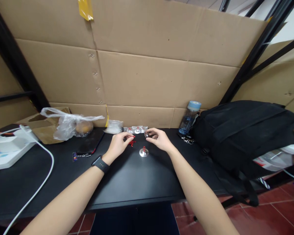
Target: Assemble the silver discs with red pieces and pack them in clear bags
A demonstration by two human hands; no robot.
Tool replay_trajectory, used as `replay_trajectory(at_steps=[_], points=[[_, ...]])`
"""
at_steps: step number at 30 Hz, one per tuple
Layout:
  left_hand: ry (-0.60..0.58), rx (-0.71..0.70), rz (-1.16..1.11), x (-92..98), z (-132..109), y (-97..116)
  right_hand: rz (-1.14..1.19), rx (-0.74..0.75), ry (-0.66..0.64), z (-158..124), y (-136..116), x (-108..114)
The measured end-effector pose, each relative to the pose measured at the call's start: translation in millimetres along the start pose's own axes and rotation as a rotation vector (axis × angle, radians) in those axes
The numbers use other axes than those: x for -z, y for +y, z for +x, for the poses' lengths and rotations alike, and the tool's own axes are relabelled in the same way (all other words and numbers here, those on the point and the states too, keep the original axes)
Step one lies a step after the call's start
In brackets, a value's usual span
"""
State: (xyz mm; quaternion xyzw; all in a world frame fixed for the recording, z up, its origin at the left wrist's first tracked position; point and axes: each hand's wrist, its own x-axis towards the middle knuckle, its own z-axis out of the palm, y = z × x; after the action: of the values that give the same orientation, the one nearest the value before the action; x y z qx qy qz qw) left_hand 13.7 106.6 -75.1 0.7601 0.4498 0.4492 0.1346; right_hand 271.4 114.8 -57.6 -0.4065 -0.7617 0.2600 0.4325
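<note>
seen from my remote seat: beyond the silver disc (144,152), the left hand (119,144) pinches red cord (132,142); the right hand (158,138) grips a second disc (147,134) by its rim, presumably keeping its centre free.

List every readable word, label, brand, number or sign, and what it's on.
No text can be read in this view.
Bottle: any markings too small and blurred to read.
Charm: coloured, too small to read.
White pack: red patch, no legible lettering.
Power strip: blue patch, nothing legible.
</note>
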Motion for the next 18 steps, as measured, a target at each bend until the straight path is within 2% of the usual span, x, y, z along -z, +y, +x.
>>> replay_trajectory(at_steps=[3,7,13,18], points=[[-0.015,-0.007,-0.089,-7.1,-5,9,0.241,0.038,-0.041,-2,-10,-24],[-0.017,0.002,-0.140,-11.2,-8,14,0.374,0.048,-0.040,-5,-20,-44],[-0.008,0.010,-0.162,-10.4,-8,13,0.391,0.019,-0.023,-7,-24,-47],[-0.022,-0.036,-0.169,-9.0,-8,16,0.411,-0.025,-0.006,-8,-21,-51]])
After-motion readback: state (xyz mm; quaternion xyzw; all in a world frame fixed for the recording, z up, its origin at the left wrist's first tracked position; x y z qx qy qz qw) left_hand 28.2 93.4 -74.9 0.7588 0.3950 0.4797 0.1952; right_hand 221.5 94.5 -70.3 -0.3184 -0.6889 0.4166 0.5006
